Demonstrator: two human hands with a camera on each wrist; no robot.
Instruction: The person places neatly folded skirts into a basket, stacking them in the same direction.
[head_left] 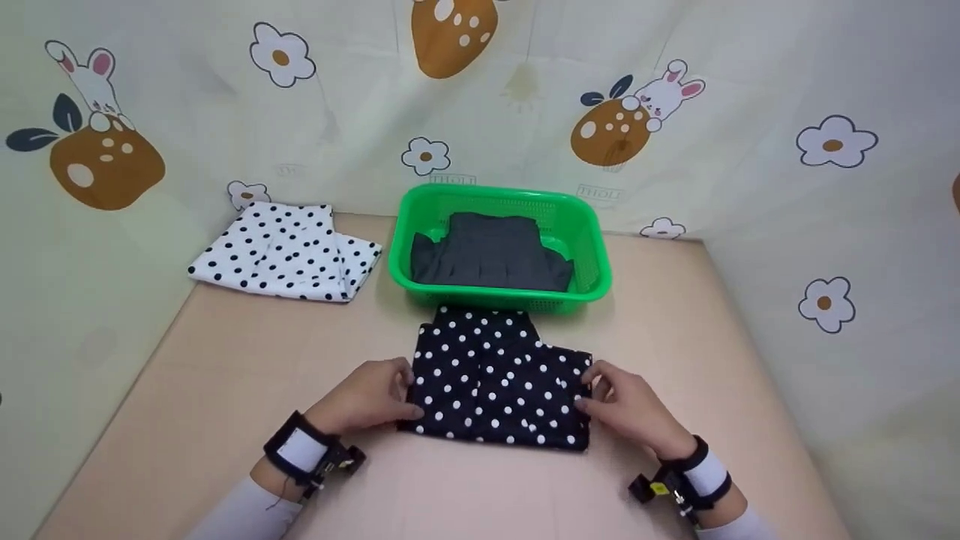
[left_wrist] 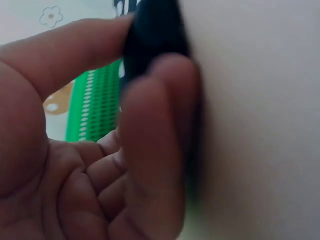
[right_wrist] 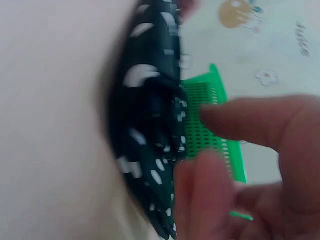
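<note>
A folded black garment with white dots point(head_left: 495, 382) lies flat in front of the basket. At its left edge my left hand point(head_left: 367, 397) pinches the cloth; the left wrist view shows the dark fabric point(left_wrist: 155, 35) between thumb and fingers. My right hand point(head_left: 634, 401) is at the opposite edge, fingertips close to the cloth. In the right wrist view, its thumb and fingers stand apart beside the dotted fabric point(right_wrist: 145, 85), with nothing between them. Whether those fingertips touch the edge is unclear.
A green plastic basket point(head_left: 600, 281) stands behind the black garment, with a folded dark grey garment point(head_left: 491, 251) inside. Left of it lies a folded white garment with black dots point(head_left: 292, 251). A printed curtain point(head_left: 517, 127) borders the beige table point(head_left: 675, 322) at the back and sides.
</note>
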